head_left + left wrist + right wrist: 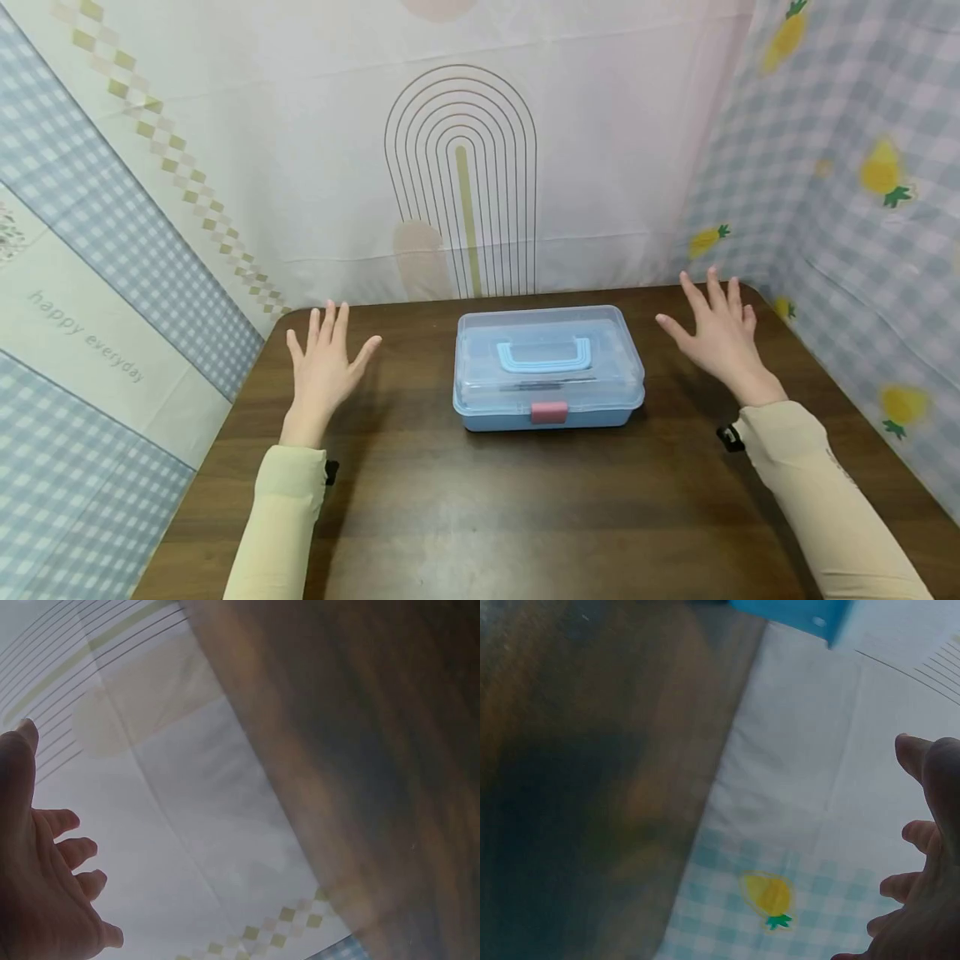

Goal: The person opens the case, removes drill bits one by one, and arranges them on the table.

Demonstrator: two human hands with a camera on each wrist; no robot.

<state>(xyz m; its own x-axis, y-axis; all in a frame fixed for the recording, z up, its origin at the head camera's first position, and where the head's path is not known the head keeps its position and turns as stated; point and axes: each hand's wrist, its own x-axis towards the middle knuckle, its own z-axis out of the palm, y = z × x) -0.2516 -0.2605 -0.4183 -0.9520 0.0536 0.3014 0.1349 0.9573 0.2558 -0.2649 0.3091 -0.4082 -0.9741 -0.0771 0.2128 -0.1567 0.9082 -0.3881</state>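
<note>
A blue plastic storage box (510, 421) sits on the brown table, its translucent lid (480, 333) down. On the lid lies a light blue handle (544, 364), and a pink latch (549, 412) is at the front. Some dark items show faintly through the lid. My left hand (322, 367) is held up to the left of the box, fingers spread, holding nothing. To the right of the box my right hand (722, 337) is raised too, fingers apart and nothing in it. A corner of the blue box (795, 615) appears at the top of the right wrist view.
The wooden table (450, 517) reaches back to a white cloth backdrop (315, 150) with printed arches. Checked cloth hangs at the left (90, 167) and a pineapple-print checked cloth (847, 250) at the right, along the table's sides.
</note>
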